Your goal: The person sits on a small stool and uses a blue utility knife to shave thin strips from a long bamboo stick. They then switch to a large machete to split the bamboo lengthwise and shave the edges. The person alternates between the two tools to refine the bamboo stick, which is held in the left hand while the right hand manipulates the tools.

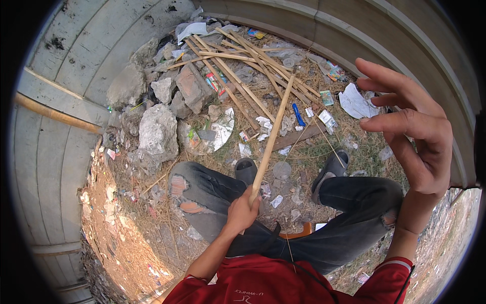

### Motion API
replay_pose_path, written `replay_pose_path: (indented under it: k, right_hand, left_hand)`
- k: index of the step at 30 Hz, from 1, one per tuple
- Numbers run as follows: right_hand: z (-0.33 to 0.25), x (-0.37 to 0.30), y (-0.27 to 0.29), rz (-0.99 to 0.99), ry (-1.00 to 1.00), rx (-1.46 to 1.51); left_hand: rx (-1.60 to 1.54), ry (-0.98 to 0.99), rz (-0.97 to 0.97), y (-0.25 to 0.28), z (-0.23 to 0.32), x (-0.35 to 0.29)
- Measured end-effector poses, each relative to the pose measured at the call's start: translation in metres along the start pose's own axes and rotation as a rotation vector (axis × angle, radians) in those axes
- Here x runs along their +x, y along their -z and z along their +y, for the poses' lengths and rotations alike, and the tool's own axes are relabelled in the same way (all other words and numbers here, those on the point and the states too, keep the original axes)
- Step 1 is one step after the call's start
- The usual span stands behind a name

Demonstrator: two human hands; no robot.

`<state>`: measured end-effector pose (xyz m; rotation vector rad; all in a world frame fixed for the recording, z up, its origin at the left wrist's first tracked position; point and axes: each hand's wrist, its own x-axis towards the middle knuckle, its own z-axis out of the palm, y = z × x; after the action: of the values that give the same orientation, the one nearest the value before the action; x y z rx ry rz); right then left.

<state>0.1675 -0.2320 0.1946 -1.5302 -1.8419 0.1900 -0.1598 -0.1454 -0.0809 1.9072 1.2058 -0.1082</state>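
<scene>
My left hand is closed around the near end of a pale, bamboo-like stick. The stick slants up and away between my knees, its far tip over a loose pile of similar sticks. My right hand is raised at the right, fingers curved and apart, with nothing visible in it. A blue object, long and narrow, lies on the ground beyond my feet. An orange-brown curved piece shows partly from under my right thigh.
Grey rocks and broken brick are heaped at the left. Metal-looking panels stand along the left and far sides. White paper scraps, wrappers and dry grass litter the ground around my sandals.
</scene>
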Motion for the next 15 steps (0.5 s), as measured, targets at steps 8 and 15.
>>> replay_pose_path:
  k: [8,15]
  right_hand:
    - [-0.001,0.001,-0.004,0.016,-0.017,0.005]
    - [-0.018,0.001,-0.018,0.154,-0.19,0.464]
  left_hand:
    - [0.002,-0.013,-0.002,0.002,0.003,0.0]
    - [0.021,-0.022,0.026,-0.006,-0.004,0.003]
